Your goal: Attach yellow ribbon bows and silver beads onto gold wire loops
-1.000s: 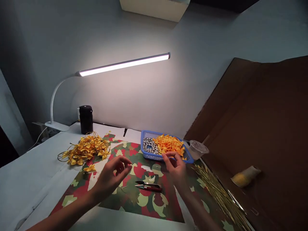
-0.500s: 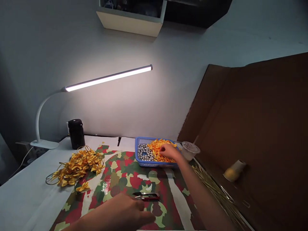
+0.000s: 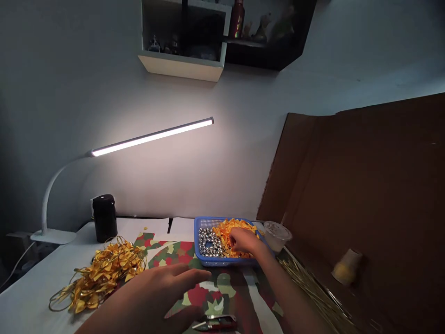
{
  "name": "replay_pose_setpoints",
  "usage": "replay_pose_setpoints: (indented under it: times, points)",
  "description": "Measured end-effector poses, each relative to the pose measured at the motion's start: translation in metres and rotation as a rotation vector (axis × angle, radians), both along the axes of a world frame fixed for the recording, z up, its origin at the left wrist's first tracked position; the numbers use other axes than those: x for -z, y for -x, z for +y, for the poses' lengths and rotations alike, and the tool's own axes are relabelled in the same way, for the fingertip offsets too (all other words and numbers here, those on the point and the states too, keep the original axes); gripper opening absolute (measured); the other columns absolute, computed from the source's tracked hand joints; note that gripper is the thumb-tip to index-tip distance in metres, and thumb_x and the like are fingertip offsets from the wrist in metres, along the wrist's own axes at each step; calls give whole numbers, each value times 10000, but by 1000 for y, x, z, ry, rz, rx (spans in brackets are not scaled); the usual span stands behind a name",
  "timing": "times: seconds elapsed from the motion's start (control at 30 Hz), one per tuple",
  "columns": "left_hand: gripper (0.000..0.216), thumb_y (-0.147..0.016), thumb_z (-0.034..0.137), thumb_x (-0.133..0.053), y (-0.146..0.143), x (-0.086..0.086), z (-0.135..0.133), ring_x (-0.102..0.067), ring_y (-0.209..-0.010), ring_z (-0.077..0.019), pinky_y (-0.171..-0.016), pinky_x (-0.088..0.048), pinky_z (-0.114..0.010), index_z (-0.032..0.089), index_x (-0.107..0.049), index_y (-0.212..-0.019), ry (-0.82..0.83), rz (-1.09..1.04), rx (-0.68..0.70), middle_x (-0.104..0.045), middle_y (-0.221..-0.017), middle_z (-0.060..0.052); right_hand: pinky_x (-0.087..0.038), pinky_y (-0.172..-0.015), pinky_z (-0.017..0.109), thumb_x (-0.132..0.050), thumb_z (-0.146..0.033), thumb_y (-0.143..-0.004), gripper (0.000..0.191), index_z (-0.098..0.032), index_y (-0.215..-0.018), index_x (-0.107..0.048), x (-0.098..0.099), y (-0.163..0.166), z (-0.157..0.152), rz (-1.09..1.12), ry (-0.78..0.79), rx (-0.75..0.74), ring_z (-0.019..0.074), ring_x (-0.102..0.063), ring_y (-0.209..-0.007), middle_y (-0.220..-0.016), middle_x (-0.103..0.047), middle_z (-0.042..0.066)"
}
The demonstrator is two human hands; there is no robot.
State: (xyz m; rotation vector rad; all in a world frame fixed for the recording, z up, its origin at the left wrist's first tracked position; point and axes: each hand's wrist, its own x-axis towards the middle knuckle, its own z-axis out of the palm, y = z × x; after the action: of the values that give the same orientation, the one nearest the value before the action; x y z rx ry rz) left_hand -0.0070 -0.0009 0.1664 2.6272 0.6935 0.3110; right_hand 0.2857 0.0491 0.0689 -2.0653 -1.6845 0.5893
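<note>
My right hand reaches into a blue plastic basket, fingers bent down among a heap of small orange folded pieces. Whatever its fingertips grip is hidden. Silver beads fill the basket's left side. Above the camouflage-patterned sheet, my left hand is empty, with thumb and fingers apart. Just below its thumb lies a pair of small red-handled thread snips. To the left sits a pile of golden ribbon-like pieces with thin looped cords.
A lit lamp arches over the table from the left, near a black bottle. Right of the basket stands a lidded clear cup. Thin stalks lie along a tall cardboard sheet. Shelves hang above.
The view has tilted up, so everything sits lower in the picture. My left hand has risen towards the basket and its fingers have spread. My right hand stays in the orange pieces.
</note>
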Motion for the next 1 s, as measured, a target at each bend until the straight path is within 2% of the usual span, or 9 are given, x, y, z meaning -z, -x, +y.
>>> replay_pose_setpoints:
  times: [0.13,0.2,0.3,0.37,0.47,0.6,0.77,0.87,1.0]
  points:
    - [296,-865,343,-552,-4,1,20,-677,-881,-231,-749,-521,-330,309,-655,-1140,-46,-126,-46,-716,-1062,-38,-538,-784,387,-573,-306,-920,238,-162,-1108,-597,-22,15,-7,217,-277,-18,193,-632,-918,-1110,-627,70]
    - [271,-875,348,-531,-10,3,31,-667,-882,-234,-760,-519,-350,264,-665,-1096,-93,-243,-131,-709,-1033,-53,-525,-670,314,-608,-379,-876,234,-151,-925,-615,-29,28,-10,377,-427,-23,159,-620,-743,-854,-644,22]
    - [279,-854,341,-560,-20,10,46,-647,-856,-222,-780,-522,-369,230,-636,-1099,-138,-469,-227,-700,-1007,-59,-433,-474,239,-583,-547,-807,364,-185,-797,-553,-32,55,-15,633,-587,-55,111,-500,-493,-584,-513,-51]
    - [262,-840,347,-583,-25,15,51,-646,-834,-209,-778,-532,-363,224,-634,-1065,-72,-560,-261,-706,-973,-50,-402,-426,228,-591,-569,-779,382,-190,-800,-544,-32,73,-19,761,-654,-83,96,-467,-445,-588,-512,-48]
    - [219,-832,357,-603,-29,18,53,-660,-822,-194,-772,-542,-333,211,-643,-990,97,-615,-238,-711,-923,-37,-437,-442,228,-650,-524,-756,352,-204,-886,-584,-31,93,-26,881,-720,-107,119,-558,-522,-734,-590,-3]
    - [179,-844,347,-601,-30,17,54,-672,-768,-183,-741,-540,-310,186,-655,-900,273,-626,-196,-720,-814,-32,-474,-487,234,-706,-437,-738,253,-223,-862,-655,-38,101,-38,1029,-694,-160,136,-608,-576,-748,-607,-5]
    - [202,-773,325,-689,-28,17,63,-666,-772,-185,-712,-539,-296,154,-654,-876,542,-650,-136,-714,-785,-44,-447,-521,227,-702,-361,-740,162,-206,-749,-655,-50,93,-55,985,-566,-174,110,-547,-542,-625,-579,-33]
    - [204,-739,318,-722,-28,17,64,-648,-740,-169,-687,-532,-284,145,-660,-828,604,-645,-133,-693,-768,-37,-401,-492,218,-683,-340,-759,148,-208,-740,-618,-52,88,-61,930,-431,-252,112,-531,-527,-553,-556,-45]
    - [199,-750,312,-720,-30,16,59,-616,-660,-140,-627,-512,-263,140,-646,-817,651,-632,-121,-650,-703,-12,-392,-496,214,-704,-372,-747,206,-194,-743,-599,-54,83,-62,841,-335,-308,103,-517,-558,-621,-556,-33]
